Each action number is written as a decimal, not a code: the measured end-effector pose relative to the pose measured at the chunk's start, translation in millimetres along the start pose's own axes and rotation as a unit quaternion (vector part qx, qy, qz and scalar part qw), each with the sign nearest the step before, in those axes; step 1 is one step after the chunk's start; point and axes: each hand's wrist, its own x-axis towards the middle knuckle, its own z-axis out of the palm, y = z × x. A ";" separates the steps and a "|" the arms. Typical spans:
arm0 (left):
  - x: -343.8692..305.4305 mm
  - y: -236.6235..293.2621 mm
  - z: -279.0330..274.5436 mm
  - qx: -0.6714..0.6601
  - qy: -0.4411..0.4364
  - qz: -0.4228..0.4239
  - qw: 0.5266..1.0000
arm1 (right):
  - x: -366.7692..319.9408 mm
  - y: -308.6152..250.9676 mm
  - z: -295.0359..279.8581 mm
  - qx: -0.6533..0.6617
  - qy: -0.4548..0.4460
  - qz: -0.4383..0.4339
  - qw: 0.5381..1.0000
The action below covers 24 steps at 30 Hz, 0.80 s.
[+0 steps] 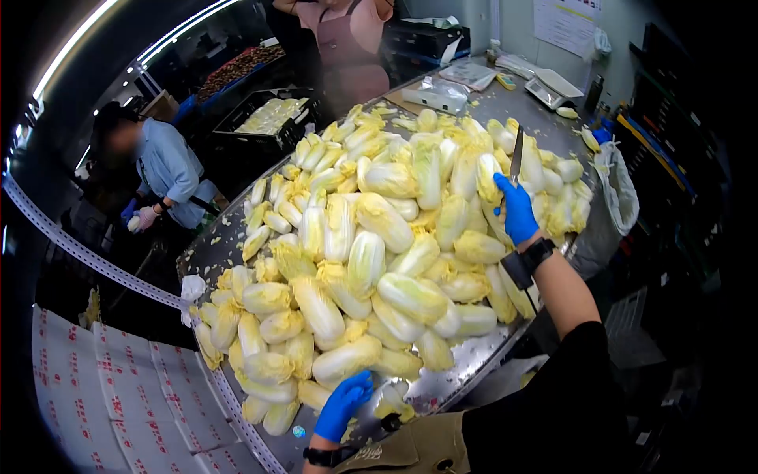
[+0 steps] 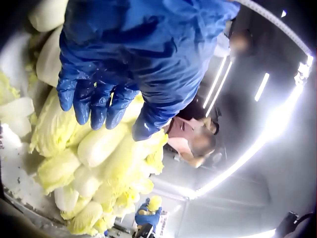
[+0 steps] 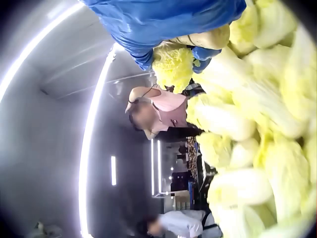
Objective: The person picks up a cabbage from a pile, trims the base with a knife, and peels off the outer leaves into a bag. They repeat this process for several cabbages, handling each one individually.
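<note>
A big heap of Chinese cabbages (image 1: 367, 265), pale with yellow leafy ends, covers the metal table (image 1: 485, 355). My right hand (image 1: 517, 212), in a blue glove, grips a knife (image 1: 518, 154) whose blade points up. The same hand holds a small Chinese cabbage (image 1: 488, 175) at the far right of the heap; its frilly yellow end (image 3: 173, 67) shows below the fingers in the right wrist view. My left hand (image 1: 345, 404), also blue-gloved, is at the heap's near edge. In the left wrist view its fingers (image 2: 101, 104) hang loosely, holding nothing, over the cabbages.
A scale (image 1: 553, 87) and papers sit at the table's far end. A white plastic bag (image 1: 617, 186) hangs off the right side. White cartons (image 1: 126, 387) are stacked at the left. One person (image 1: 170, 162) works at the left; another (image 1: 351, 47) stands beyond the table.
</note>
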 end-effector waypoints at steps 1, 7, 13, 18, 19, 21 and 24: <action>-3.9 0.3 -0.4 -0.001 0.023 0.003 1.000 | 31.1 -10.5 7.8 0.019 -0.024 -0.003 1.000; -0.9 -30.4 -36.7 -0.025 0.137 -0.010 0.990 | 265.6 2.1 54.5 0.126 0.022 -0.003 0.992; -8.6 9.4 6.8 -0.060 0.201 -0.018 0.978 | 281.9 9.5 68.5 0.055 0.037 -0.113 0.991; -8.9 5.1 -0.3 -0.038 0.215 -0.056 0.974 | 101.9 -12.7 75.5 0.075 -0.099 -0.135 0.983; -11.7 3.4 -5.8 -0.021 0.204 -0.062 0.977 | 65.8 -1.5 68.9 0.095 -0.140 -0.122 0.978; -12.6 -2.0 -18.0 0.012 0.181 -0.072 0.981 | 3.5 22.8 49.4 0.092 -0.203 -0.055 0.973; -15.9 -3.0 -16.8 0.044 0.166 -0.067 0.983 | -60.7 60.4 29.5 0.069 -0.206 0.054 0.975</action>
